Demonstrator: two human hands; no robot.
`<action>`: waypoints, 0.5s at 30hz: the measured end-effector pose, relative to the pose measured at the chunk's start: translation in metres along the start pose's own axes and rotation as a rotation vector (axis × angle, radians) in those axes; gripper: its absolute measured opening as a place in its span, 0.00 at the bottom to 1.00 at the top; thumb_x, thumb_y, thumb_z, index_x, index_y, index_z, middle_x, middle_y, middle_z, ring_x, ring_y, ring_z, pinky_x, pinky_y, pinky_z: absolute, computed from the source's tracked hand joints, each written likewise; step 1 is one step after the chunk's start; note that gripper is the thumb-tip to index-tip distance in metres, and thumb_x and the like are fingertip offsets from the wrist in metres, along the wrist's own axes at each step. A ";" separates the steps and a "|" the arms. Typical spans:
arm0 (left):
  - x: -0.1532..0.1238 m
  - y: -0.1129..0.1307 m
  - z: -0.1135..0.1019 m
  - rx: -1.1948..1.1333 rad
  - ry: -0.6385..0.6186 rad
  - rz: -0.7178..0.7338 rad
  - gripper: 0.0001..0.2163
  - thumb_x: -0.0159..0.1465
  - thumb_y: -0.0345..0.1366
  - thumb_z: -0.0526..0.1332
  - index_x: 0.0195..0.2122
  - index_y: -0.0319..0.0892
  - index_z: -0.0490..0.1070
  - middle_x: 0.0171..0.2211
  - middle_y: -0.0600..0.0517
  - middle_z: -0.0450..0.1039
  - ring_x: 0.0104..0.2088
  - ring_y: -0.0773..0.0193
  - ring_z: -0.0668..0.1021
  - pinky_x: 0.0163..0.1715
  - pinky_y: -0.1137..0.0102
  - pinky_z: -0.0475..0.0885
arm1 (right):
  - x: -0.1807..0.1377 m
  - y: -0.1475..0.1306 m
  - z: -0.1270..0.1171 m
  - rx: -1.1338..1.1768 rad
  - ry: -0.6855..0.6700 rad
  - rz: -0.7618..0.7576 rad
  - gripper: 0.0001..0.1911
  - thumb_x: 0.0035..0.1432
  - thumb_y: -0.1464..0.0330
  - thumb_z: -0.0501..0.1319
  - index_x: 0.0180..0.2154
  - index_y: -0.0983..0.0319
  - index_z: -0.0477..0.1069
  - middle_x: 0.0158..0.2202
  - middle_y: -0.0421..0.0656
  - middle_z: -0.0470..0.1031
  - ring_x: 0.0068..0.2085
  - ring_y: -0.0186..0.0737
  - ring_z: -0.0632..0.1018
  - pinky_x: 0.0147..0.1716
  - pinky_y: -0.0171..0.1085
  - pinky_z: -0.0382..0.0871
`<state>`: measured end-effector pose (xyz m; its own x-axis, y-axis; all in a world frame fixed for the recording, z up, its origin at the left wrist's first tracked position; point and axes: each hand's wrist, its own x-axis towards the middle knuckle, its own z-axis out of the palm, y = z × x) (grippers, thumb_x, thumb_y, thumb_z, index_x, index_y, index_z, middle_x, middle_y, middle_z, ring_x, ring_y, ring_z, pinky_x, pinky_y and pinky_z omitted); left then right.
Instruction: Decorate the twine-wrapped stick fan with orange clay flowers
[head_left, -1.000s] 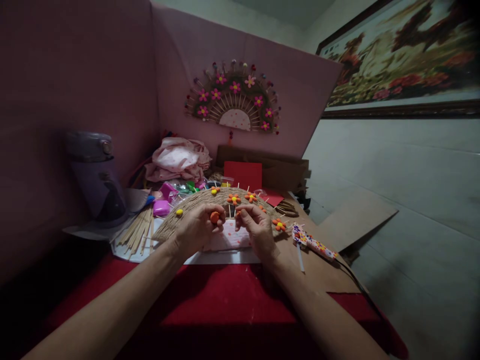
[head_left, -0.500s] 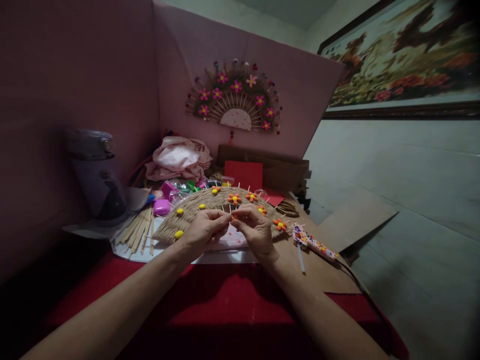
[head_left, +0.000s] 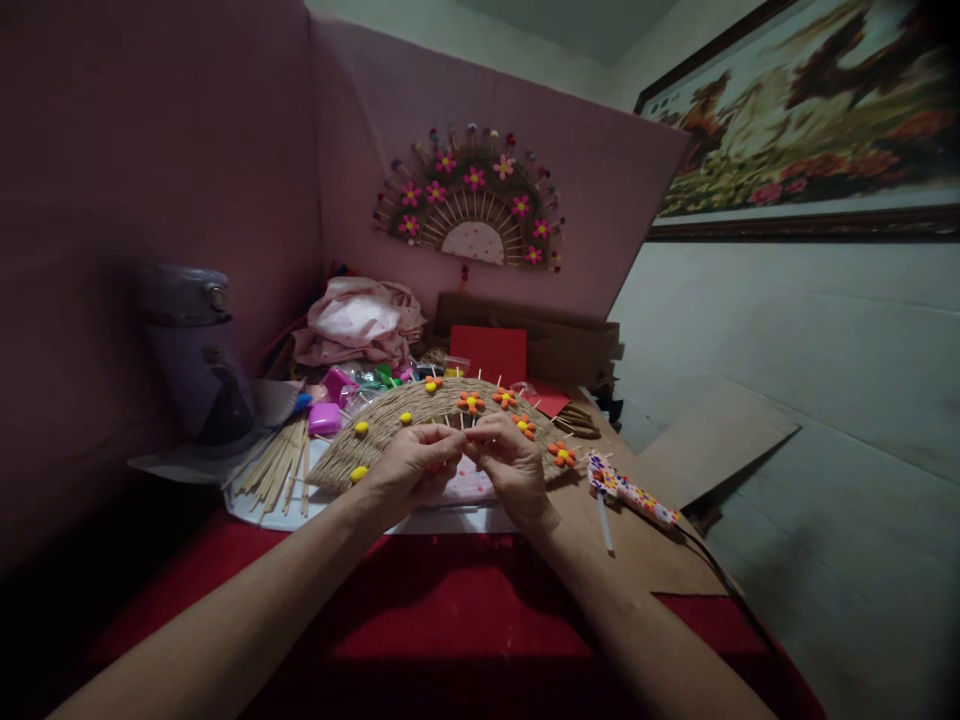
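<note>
My left hand (head_left: pixel 421 462) and my right hand (head_left: pixel 510 462) meet fingertip to fingertip, both in a closed pinch. A small orange clay piece showed between them a moment ago; the fingers now cover it. Just behind my hands lies a half-round fan (head_left: pixel 382 432) wound with brown twine, thin sticks jutting from its edge. Orange flowers with yellow centres, such as one flower (head_left: pixel 471 402), sit on its right half. Plain yellow ovals (head_left: pixel 406 418) dot the left half, and one yellow oval (head_left: pixel 433 384) has some orange petals. My hands hide part of the fan's middle.
A glue gun (head_left: pixel 634 492) with its cord rests on cardboard at right. Loose wooden sticks (head_left: pixel 276 468) and a purple bottle (head_left: pixel 196 365) stand left. Behind are a pink cloth (head_left: pixel 360 320) and a red card (head_left: pixel 489 350). A finished-looking fan (head_left: pixel 474 200) hangs on the pink panel.
The orange piece between my fingertips has gone out of sight behind the fingers. My hands stay in nearly the same place; the whole view has shifted slightly.
</note>
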<state>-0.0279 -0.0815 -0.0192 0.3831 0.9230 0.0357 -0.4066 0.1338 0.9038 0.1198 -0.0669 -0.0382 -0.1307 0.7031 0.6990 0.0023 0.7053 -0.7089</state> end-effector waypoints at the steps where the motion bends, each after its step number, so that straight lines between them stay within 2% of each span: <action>1: 0.000 0.000 0.000 0.006 0.003 -0.010 0.17 0.50 0.46 0.68 0.23 0.38 0.65 0.14 0.59 0.59 0.11 0.78 0.56 0.11 0.79 0.46 | 0.000 0.000 0.000 -0.003 0.009 -0.001 0.02 0.53 0.67 0.64 0.32 0.56 0.75 0.32 0.40 0.67 0.34 0.35 0.70 0.29 0.33 0.65; 4: -0.001 0.001 0.001 0.022 0.003 -0.023 0.18 0.50 0.47 0.67 0.23 0.38 0.65 0.14 0.58 0.59 0.11 0.78 0.56 0.11 0.79 0.46 | 0.000 -0.001 0.000 -0.027 0.020 -0.014 0.02 0.53 0.67 0.65 0.32 0.57 0.75 0.32 0.40 0.67 0.35 0.35 0.70 0.30 0.34 0.65; 8: -0.001 0.001 0.000 0.018 -0.016 -0.001 0.16 0.49 0.44 0.69 0.22 0.38 0.65 0.14 0.59 0.59 0.11 0.78 0.56 0.11 0.78 0.46 | 0.000 -0.004 -0.001 -0.049 -0.015 -0.030 0.04 0.53 0.68 0.64 0.34 0.57 0.74 0.33 0.40 0.67 0.35 0.35 0.70 0.31 0.34 0.65; 13: 0.000 0.000 -0.001 0.007 -0.016 -0.002 0.16 0.51 0.45 0.67 0.24 0.39 0.65 0.15 0.60 0.58 0.12 0.78 0.56 0.11 0.79 0.45 | 0.000 -0.006 -0.001 -0.116 0.029 -0.061 0.00 0.54 0.69 0.64 0.31 0.57 0.74 0.32 0.40 0.66 0.35 0.35 0.69 0.31 0.34 0.65; 15: -0.001 0.000 -0.001 0.021 -0.019 0.008 0.16 0.50 0.44 0.68 0.24 0.39 0.65 0.15 0.59 0.59 0.12 0.78 0.57 0.10 0.78 0.46 | 0.001 -0.007 -0.001 -0.128 0.023 -0.063 0.02 0.53 0.68 0.65 0.32 0.57 0.74 0.33 0.40 0.67 0.35 0.35 0.70 0.31 0.34 0.65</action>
<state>-0.0292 -0.0815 -0.0196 0.3955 0.9170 0.0511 -0.3926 0.1185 0.9121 0.1208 -0.0713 -0.0328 -0.1113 0.6578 0.7449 0.1213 0.7529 -0.6468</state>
